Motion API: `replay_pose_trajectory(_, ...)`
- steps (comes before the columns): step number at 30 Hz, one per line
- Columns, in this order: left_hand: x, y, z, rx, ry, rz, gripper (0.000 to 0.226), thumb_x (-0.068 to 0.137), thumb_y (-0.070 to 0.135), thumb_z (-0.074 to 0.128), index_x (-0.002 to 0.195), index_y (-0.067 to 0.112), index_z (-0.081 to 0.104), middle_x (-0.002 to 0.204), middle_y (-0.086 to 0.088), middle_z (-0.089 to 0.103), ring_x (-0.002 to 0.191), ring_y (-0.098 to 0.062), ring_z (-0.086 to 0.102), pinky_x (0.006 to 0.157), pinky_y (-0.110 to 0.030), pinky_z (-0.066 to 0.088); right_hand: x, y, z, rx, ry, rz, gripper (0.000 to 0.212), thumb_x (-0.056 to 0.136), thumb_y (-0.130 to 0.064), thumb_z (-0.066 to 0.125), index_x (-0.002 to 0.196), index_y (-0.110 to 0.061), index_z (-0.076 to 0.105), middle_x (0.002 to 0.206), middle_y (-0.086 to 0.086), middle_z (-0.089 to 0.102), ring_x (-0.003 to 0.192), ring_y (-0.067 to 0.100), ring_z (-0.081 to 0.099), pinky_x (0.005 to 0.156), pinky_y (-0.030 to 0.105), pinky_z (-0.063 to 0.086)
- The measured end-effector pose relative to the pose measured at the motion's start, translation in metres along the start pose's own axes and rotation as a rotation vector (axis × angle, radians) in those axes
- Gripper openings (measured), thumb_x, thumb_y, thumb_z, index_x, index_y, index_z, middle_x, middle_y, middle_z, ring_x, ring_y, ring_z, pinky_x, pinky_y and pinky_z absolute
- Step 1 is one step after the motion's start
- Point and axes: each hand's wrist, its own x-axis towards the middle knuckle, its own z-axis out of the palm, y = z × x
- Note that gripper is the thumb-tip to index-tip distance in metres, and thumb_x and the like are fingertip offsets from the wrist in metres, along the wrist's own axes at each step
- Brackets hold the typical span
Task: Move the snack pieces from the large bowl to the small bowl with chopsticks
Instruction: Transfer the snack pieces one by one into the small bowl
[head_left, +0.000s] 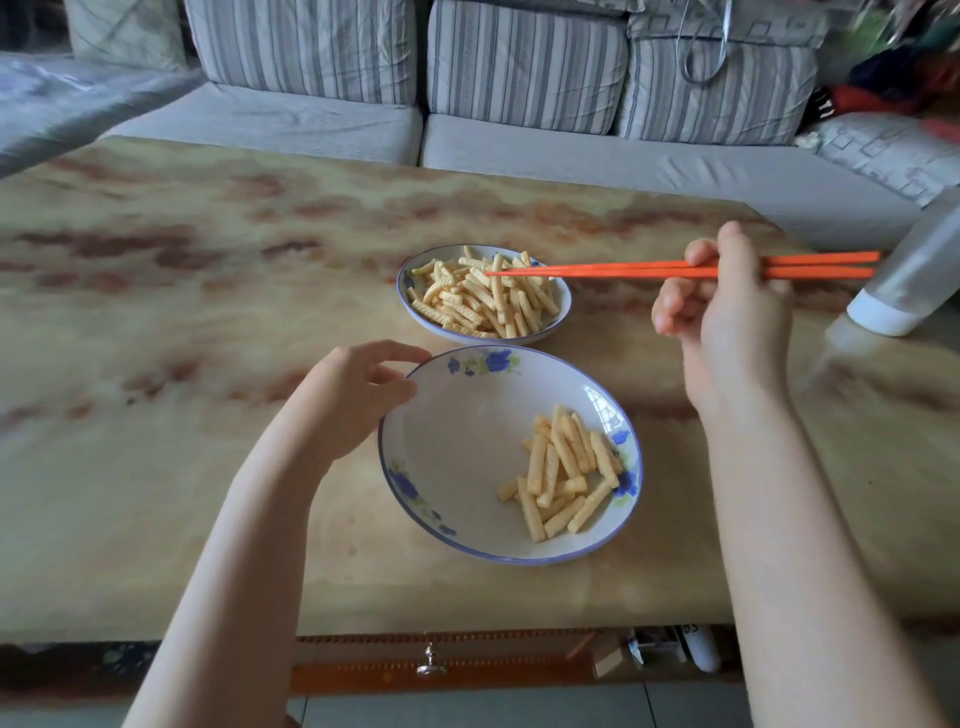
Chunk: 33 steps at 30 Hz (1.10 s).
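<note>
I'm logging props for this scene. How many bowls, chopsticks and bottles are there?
Bowls: 2, the large bowl and the small bowl
Orange chopsticks: 2
Plastic bottle: 1
Total: 5

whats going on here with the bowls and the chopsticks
A person is moving snack sticks from one bowl to another on a table with orange chopsticks. The right hand holds the chopsticks, with their tips over the small bowl, which is heaped with sticks. The left hand holds the rim of the large bowl, where only a small pile lies. Whether a stick is pinched at the tips is hard to tell.
</note>
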Motion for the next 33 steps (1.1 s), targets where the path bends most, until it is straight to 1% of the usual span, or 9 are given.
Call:
replay_pose_trajectory(2, 0.0, 0.0, 0.0, 0.003, 0.0, 0.002, 0.04, 0.086, 0.008, 0.061, 0.085, 0.048, 0.065, 0.092, -0.006, 0.073, 0.088, -0.032, 0.068, 0.085, -0.052, 0.053, 0.003, 0.008, 0.004, -0.02, 0.034, -0.012, 0.037, 0.102, -0.024, 0.039, 0.068, -0.013, 0.045, 0.037, -0.005, 0.047, 0.03, 0.013, 0.042, 0.045, 0.03, 0.027)
replay_pose_trajectory(6, 0.001, 0.0, 0.0, 0.006, -0.001, 0.003, 0.042, 0.086, 0.008, 0.061, 0.084, 0.05, 0.065, 0.092, -0.007, 0.073, 0.088, -0.034, 0.068, 0.085, -0.053, 0.053, 0.007, 0.024, 0.012, -0.067, 0.057, -0.037, 0.038, 0.103, -0.027, 0.037, 0.068, -0.014, 0.047, 0.037, -0.002, 0.049, 0.031, 0.016, 0.044, 0.044, 0.027, 0.03)
replay_pose_trajectory(11, 0.001, -0.001, 0.0, 0.004, -0.002, 0.008, 0.04, 0.084, 0.01, 0.061, 0.084, 0.049, 0.066, 0.091, -0.006, 0.073, 0.087, -0.032, 0.068, 0.084, -0.052, 0.054, 0.012, 0.041, 0.02, -0.093, 0.015, -0.031, 0.039, 0.104, -0.028, 0.036, 0.07, -0.013, 0.048, 0.038, -0.001, 0.052, 0.032, 0.017, 0.047, 0.044, 0.028, 0.031)
replay_pose_trajectory(15, 0.002, -0.001, 0.0, 0.012, -0.004, 0.009, 0.041, 0.086, 0.007, 0.06, 0.087, 0.047, 0.066, 0.09, -0.007, 0.073, 0.087, -0.032, 0.068, 0.084, -0.052, 0.054, 0.015, 0.051, 0.022, -0.137, -0.075, -0.039, 0.038, 0.104, -0.029, 0.036, 0.072, -0.013, 0.048, 0.041, 0.001, 0.055, 0.034, 0.018, 0.05, 0.04, 0.022, 0.033)
replay_pose_trajectory(19, 0.002, -0.002, -0.001, 0.005, -0.011, 0.006, 0.042, 0.086, 0.007, 0.06, 0.085, 0.049, 0.066, 0.091, -0.007, 0.073, 0.087, -0.033, 0.068, 0.084, -0.053, 0.053, 0.014, 0.044, 0.019, -0.135, -0.087, -0.065, 0.039, 0.104, -0.029, 0.037, 0.07, -0.013, 0.049, 0.041, 0.001, 0.055, 0.034, 0.018, 0.049, 0.039, 0.022, 0.031)
replay_pose_trajectory(24, 0.002, -0.001, 0.0, 0.013, -0.013, 0.003, 0.038, 0.086, 0.007, 0.06, 0.089, 0.045, 0.065, 0.091, -0.006, 0.073, 0.087, -0.032, 0.069, 0.085, -0.051, 0.053, 0.014, 0.02, 0.005, -0.13, -0.077, -0.088, 0.042, 0.103, -0.03, 0.038, 0.066, -0.015, 0.05, 0.037, -0.001, 0.049, 0.031, 0.016, 0.043, 0.04, 0.027, 0.028)
replay_pose_trajectory(28, 0.0, 0.0, 0.0, 0.018, -0.013, 0.005, 0.037, 0.087, 0.008, 0.06, 0.089, 0.045, 0.064, 0.092, -0.005, 0.073, 0.086, -0.03, 0.069, 0.085, -0.05, 0.054, 0.016, -0.002, -0.012, -0.157, -0.205, -0.091, 0.049, 0.103, -0.024, 0.039, 0.056, -0.021, 0.055, 0.044, -0.004, 0.05, 0.03, 0.014, 0.037, 0.036, 0.021, 0.023)
replay_pose_trajectory(31, 0.0, 0.001, 0.0, 0.021, -0.009, 0.006, 0.039, 0.086, 0.008, 0.06, 0.087, 0.047, 0.063, 0.091, -0.005, 0.073, 0.086, -0.03, 0.069, 0.085, -0.05, 0.054, 0.016, -0.015, -0.026, -0.228, -0.339, -0.026, 0.059, 0.102, -0.025, 0.039, 0.047, -0.024, 0.06, 0.059, 0.009, 0.044, 0.029, 0.011, 0.032, 0.035, 0.017, 0.02)
replay_pose_trajectory(33, -0.001, 0.001, 0.0, 0.019, -0.007, 0.003, 0.04, 0.086, 0.009, 0.06, 0.086, 0.048, 0.063, 0.09, -0.004, 0.074, 0.086, -0.029, 0.069, 0.085, -0.05, 0.054, 0.015, -0.022, -0.035, -0.273, -0.404, 0.022, 0.054, 0.102, -0.025, 0.04, 0.051, -0.021, 0.059, 0.065, 0.013, 0.037, 0.029, 0.01, 0.029, 0.034, 0.015, 0.02)
